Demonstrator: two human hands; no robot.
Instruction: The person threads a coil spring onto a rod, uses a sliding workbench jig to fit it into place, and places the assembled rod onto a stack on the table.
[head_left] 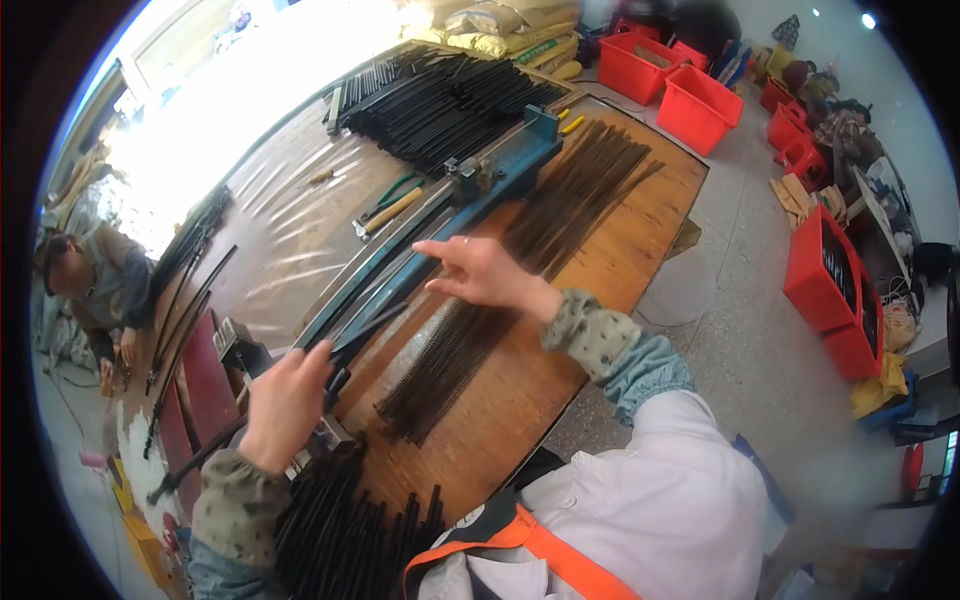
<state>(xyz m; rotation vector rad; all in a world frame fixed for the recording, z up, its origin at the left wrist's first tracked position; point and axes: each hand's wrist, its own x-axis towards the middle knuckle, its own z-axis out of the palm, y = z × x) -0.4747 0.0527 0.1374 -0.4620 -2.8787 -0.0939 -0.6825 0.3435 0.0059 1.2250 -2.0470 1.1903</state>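
My left hand (285,405) is closed at the near end of a long blue metal fixture (410,265). A black tube (215,450) runs behind this hand, and a dark end shows past its fingers; the grip itself is partly hidden. Over the middle of the fixture is my right hand (480,272), index finger stretched out and thumb apart, with nothing plainly held. A thin dark strip (380,320) lies along the fixture between the hands. Under and beside my right hand, a bundle of long brownish spring-like rods (450,360) rests on the wooden tabletop (535,385).
Black tubes (450,105) are piled at the far end, with more black tubes (350,520) near my body. A hammer (390,213) and green-handled pliers (393,190) lie left of the fixture. Another person (95,275) works at far left. Red bins (700,108) stand on the right-hand floor.
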